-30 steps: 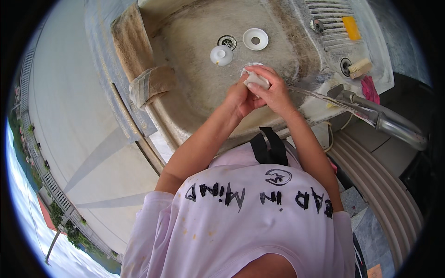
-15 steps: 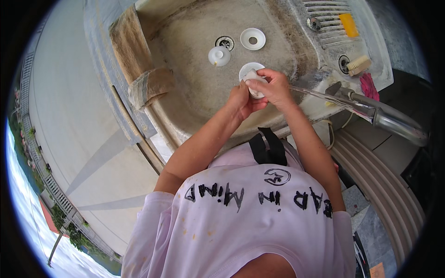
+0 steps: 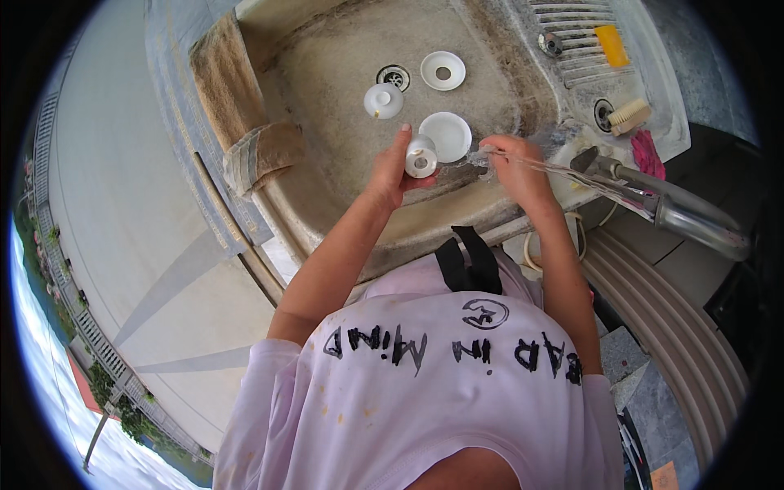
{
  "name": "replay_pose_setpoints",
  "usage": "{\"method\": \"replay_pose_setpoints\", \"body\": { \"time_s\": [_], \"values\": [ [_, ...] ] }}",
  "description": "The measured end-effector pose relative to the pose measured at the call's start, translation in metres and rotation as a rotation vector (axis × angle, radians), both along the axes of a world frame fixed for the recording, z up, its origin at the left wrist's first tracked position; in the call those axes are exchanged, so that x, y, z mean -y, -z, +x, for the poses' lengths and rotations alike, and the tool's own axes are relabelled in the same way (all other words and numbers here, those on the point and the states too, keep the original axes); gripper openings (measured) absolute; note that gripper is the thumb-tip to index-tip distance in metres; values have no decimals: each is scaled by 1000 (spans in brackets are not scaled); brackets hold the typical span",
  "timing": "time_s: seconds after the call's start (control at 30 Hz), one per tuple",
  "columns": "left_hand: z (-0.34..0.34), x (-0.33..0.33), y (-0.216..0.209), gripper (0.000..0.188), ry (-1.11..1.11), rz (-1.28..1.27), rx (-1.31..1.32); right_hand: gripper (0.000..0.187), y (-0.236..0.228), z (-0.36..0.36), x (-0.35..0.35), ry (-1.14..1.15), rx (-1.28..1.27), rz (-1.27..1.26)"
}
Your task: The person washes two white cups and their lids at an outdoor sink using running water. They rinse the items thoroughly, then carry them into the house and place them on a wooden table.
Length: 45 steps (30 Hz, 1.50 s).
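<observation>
Stained sink (image 3: 343, 73), left hand (image 3: 390, 167) gripping small white cup (image 3: 420, 157), right hand (image 3: 510, 167) loosely curled under water stream (image 3: 563, 170)

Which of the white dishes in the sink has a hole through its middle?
The flat white ring beside the drain, farthest from the hands; the others look solid.

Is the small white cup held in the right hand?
No, the left hand holds the small white cup over the sink, while the right hand is under the running water.
</observation>
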<state>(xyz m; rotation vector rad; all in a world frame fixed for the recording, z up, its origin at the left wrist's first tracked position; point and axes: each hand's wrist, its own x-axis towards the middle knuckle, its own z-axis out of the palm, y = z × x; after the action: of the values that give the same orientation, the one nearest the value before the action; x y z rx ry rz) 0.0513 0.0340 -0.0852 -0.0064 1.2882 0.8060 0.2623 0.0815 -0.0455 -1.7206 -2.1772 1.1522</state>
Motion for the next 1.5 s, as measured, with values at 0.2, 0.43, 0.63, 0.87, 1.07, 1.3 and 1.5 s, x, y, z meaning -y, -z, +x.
{"method": "replay_pose_setpoints", "body": {
  "time_s": [0.2, 0.43, 0.63, 0.87, 1.07, 1.3, 1.5],
  "values": [
    [37, -18, -10, 53, 311, 210, -206, 18, -20, 5, 1, -80, 166, 639],
    [82, -43, 0, 63, 588, 524, -543, 20, -70, 31, 22, -102, 289, 763],
    [91, -43, -2, 57, 689, 581, -600, 34, -115, 46, 17, -354, 575, 803],
    [66, -24, 18, 54, 502, 430, -441, 19, -116, 73, -12, -701, 571, 761],
    [37, -6, 21, 53, 397, 288, -357, 10, -110, 80, -13, -739, 523, 831],
    [32, 6, 14, 53, 464, 202, -257, 10, -101, 76, 5, -620, 576, 1054],
    [25, 14, 18, 54, 407, 200, -276, 7, -72, 19, 14, -500, 384, 967]
  ]
}}
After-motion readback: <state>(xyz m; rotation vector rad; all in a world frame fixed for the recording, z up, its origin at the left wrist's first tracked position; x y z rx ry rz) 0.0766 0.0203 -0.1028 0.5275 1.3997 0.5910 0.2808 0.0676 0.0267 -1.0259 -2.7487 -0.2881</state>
